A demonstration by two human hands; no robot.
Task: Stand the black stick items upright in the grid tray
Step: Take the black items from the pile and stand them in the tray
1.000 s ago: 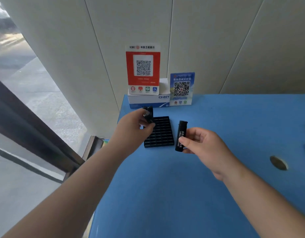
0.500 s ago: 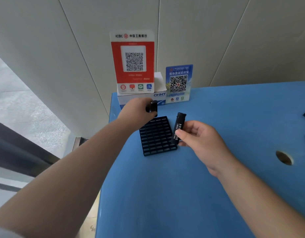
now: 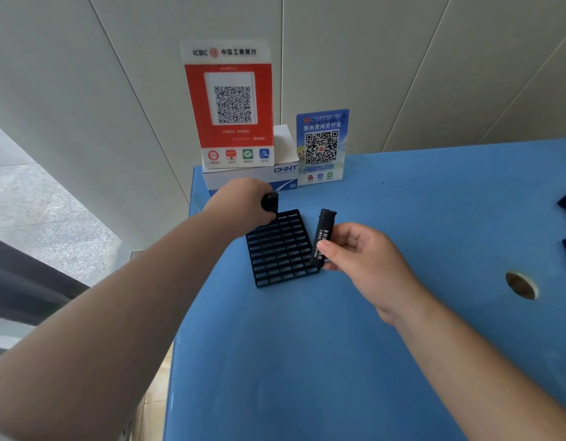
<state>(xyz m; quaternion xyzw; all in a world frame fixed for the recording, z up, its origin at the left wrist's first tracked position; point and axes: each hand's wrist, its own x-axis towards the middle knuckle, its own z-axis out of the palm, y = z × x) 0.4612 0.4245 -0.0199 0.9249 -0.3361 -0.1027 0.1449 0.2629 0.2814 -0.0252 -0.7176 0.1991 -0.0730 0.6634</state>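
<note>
We see 2 black sticks. The first stick [image 3: 269, 201] is in the left hand [image 3: 240, 205], whose grip is closed around it; it stands upright at the far left corner of the grid tray [image 3: 281, 249], its top end showing above the fingers, and we cannot tell whether its lower end sits in a cell. The second stick [image 3: 322, 237] is pinched between the thumb and fingers of the right hand [image 3: 364, 265], a narrow grip on its lower half. It leans just beside the tray's right edge, top end pointing away from us, and carries white printed characters along its side, too small for us to read.

The tray lies flat on the blue tabletop [image 3: 402, 345], its visible cells empty. Behind it stands a white box [image 3: 285, 173] printed "CHNT". On the box leans a red and white card [image 3: 228, 103] headed "ICBC" with Chinese characters, a QR code and 4 small icons below. Beside it stands a blue card [image 3: 321, 144] with another QR code. A round hole [image 3: 521, 284] shows in the tabletop at the right.
</note>
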